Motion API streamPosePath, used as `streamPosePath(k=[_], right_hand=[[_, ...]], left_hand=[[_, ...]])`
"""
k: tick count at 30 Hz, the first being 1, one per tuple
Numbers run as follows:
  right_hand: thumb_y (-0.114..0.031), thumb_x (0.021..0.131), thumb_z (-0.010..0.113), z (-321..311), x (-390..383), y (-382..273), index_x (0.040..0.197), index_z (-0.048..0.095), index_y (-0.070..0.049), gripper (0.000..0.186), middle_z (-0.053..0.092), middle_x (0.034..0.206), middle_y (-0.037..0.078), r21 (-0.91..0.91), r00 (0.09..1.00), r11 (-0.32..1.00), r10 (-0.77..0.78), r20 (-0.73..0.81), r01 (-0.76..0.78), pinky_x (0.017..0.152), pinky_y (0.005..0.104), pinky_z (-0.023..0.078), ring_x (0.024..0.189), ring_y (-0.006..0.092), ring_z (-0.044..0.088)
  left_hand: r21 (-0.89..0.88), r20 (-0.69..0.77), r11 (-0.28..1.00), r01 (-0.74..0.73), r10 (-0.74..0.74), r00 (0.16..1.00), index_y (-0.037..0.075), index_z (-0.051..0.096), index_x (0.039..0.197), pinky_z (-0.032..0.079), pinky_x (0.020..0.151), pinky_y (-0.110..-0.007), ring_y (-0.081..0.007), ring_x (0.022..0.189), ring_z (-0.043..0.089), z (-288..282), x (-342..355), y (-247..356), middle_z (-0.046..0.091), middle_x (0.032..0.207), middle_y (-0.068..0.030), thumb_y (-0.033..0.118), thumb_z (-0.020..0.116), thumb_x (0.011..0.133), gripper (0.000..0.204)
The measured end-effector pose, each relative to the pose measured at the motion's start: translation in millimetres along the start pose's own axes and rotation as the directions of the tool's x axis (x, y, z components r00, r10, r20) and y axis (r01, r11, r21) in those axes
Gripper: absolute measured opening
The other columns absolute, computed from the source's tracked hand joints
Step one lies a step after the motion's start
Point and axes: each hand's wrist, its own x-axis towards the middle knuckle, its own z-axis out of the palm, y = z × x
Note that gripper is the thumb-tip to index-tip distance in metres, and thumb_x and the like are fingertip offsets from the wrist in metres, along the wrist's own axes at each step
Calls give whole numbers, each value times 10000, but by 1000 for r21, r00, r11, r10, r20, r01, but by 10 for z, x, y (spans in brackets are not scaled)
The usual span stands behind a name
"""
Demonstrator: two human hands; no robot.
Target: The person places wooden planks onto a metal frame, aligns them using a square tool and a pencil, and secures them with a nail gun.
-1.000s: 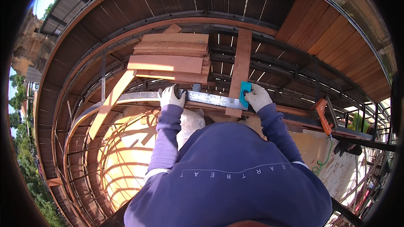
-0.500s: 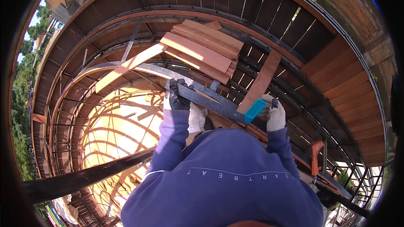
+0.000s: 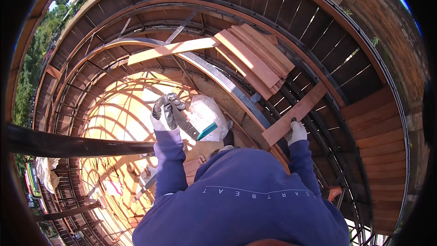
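My left hand (image 3: 169,109), in a black-and-white glove, is closed on the dark metal blade of a carpenter's square. The teal handle of the carpenter's square (image 3: 208,131) points down and to the right, over a clear plastic bag. At the right, my right hand (image 3: 298,132), also gloved, grips the near edge of a reddish wooden board (image 3: 297,113). That board lies slantwise across the dark metal beams. Some of the right fingers are hidden by the glove's own back.
A stack of wooden boards (image 3: 257,59) lies beyond on the curved frame, with one long board (image 3: 173,50) reaching left. A black metal bar (image 3: 82,146) crosses at left. Below lies a sunlit floor (image 3: 132,109) with offcuts. An orange tool (image 3: 334,193) shows at lower right.
My left hand has moved the square off the board, left and down over the plastic bag. My right hand has left the square's handle and now grips the board. The view has turned.
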Motion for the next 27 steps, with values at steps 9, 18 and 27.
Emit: streamPosePath(k=[9, 18, 27], right_hand=[[64, 854, 473, 881, -614, -765, 1324, 543, 64, 476, 633, 1183, 122, -342, 916, 854, -328, 230, 391, 920, 293, 490, 1038, 180, 608], [-98, 950, 572, 2134, -284, -591, 1399, 545, -39, 453, 605, 1363, 216, -643, 770, 426, -310, 557, 636, 1070, 369, 455, 1277, 327, 585], [-490, 744, 767, 3146, 282, -234, 1459, 407, 59, 972, 536, 1340, 301, -740, 720, -27, -207, 662, 673, 1030, 444, 471, 1216, 392, 560]], left_hand=[[71, -49, 997, 43, -40, 998, -7, 631, 1138, 570, 727, -350, -212, 798, 647, -261, -34, 1, 648, 1049, -139, 239, 610, 1014, 276], [246, 67, 967, 71, -90, 994, -44, 640, 1185, 527, 792, -323, -182, 834, 633, -54, 81, -178, 664, 930, -106, 152, 571, 1023, 263], [303, 116, 951, 66, -106, 988, -34, 629, 1189, 524, 771, -290, -157, 799, 631, -370, 160, -416, 665, 884, -80, 337, 576, 1037, 404]])
